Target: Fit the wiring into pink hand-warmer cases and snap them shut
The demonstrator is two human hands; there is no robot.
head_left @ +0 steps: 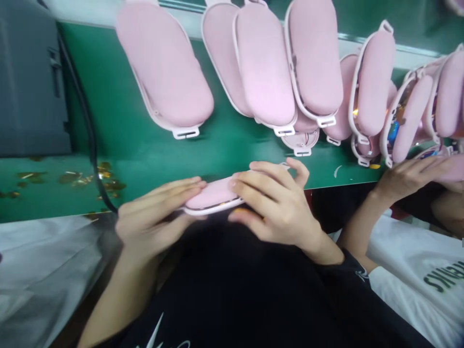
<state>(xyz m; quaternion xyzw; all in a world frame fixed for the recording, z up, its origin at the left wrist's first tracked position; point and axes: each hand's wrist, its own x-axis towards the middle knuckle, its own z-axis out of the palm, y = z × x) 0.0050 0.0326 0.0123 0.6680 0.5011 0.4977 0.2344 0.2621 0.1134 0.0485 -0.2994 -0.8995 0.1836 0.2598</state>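
Between my two hands I hold a pink oval padded shell (213, 193) with a pale rim, tilted edge-on over the front edge of the green table. A dark gap with a bit of orange shows between the pink cover and the rim. My left hand (155, 212) grips its left end, fingers on top and thumb beneath. The right end is in my right hand (275, 200), fingers pressed over the cover and thumb below. Both ends are largely covered by my fingers.
Several similar pink shells (268, 72) lie along the green table (119, 116), some gaping with wires and a blue part (393, 131) inside. At left are a grey case (32, 87), a black cable (85, 111) and gold scraps (105, 176). A co-worker's hand (402, 179) handles another shell at right.
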